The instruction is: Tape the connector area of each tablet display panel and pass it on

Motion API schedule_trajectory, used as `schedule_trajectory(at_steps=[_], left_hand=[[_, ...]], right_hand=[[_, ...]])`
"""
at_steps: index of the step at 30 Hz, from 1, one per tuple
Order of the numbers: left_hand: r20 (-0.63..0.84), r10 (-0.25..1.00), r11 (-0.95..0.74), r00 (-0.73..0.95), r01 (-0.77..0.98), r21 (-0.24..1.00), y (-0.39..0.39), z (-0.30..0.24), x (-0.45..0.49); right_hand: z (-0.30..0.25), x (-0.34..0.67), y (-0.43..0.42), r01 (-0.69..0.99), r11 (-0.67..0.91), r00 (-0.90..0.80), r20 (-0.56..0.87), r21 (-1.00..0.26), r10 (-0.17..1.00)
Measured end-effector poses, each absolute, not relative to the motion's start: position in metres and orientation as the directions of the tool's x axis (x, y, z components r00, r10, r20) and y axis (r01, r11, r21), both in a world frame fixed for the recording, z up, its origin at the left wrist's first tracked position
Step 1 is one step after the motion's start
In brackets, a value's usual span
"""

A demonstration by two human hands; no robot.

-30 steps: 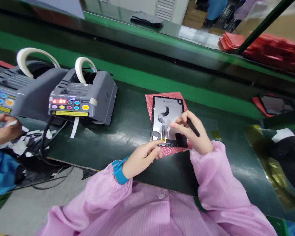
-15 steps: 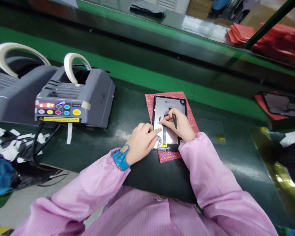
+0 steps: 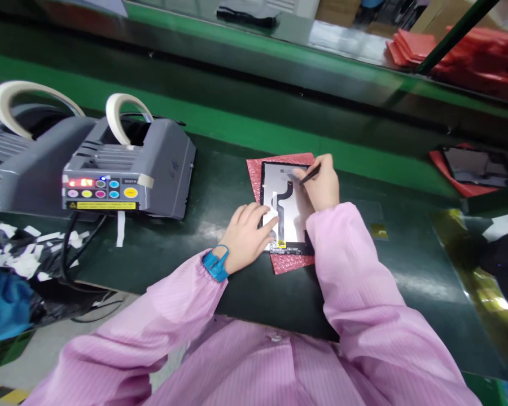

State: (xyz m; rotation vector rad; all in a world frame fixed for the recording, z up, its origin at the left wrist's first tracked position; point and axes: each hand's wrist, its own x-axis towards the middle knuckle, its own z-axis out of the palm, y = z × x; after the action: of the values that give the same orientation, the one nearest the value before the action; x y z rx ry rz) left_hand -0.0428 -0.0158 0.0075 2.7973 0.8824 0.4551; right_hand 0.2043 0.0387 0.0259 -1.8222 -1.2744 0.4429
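Centrally, tablet screen (image 3: 297, 220) on pink bubble wrap (image 3: 294, 264), left hand (image 3: 246, 237) spread across its left edge, right hand (image 3: 325, 185) gripping black tool (image 3: 310, 175) near the screen's far-right corner, bench (image 3: 220, 186) room left towards tape machine (image 3: 165, 169).

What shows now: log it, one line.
left hand: at panel, left edge | right hand: holds dark tool at panel's upper right | panel: on pink bubble wrap | nearer tape dispenser: white strip hanging
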Motion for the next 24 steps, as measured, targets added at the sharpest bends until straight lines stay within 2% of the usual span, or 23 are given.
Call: schedule_trajectory(at_steps=[3,5,8,15,20,24], left_hand=[[0.228,0.417,-0.9,0.88,0.364,0.241,-0.022,0.001,-0.04],[0.185,0.39,-0.905,0.902,0.338,0.26,-0.025,-0.001,-0.035],[0.127,0.455,-0.867,0.881,0.407,0.287,-0.026,-0.001,-0.02],[0.139,0.634,-0.764,0.76,0.589,0.262,0.008,0.001,0.023],[0.185,0.848,-0.53,0.496,0.797,0.29,0.09,0.004,0.054],[0.217,0.959,-0.259,0.183,0.877,0.405,0.161,0.017,0.084]], right_hand=[[0.021,0.242,0.004,0.678,-0.056,0.366,0.27,-0.733,0.891],[0.01,0.268,-0.033,0.779,-0.049,0.271,0.266,-0.625,0.925],[-0.009,0.303,-0.091,0.849,-0.118,0.248,0.19,-0.515,0.95],[-0.033,0.364,-0.175,0.763,-0.458,0.591,0.204,-0.457,0.781],[-0.036,0.373,-0.208,0.775,-0.438,0.576,0.224,-0.456,0.786],[-0.037,0.363,-0.207,0.814,-0.353,0.49,0.219,-0.462,0.844]])
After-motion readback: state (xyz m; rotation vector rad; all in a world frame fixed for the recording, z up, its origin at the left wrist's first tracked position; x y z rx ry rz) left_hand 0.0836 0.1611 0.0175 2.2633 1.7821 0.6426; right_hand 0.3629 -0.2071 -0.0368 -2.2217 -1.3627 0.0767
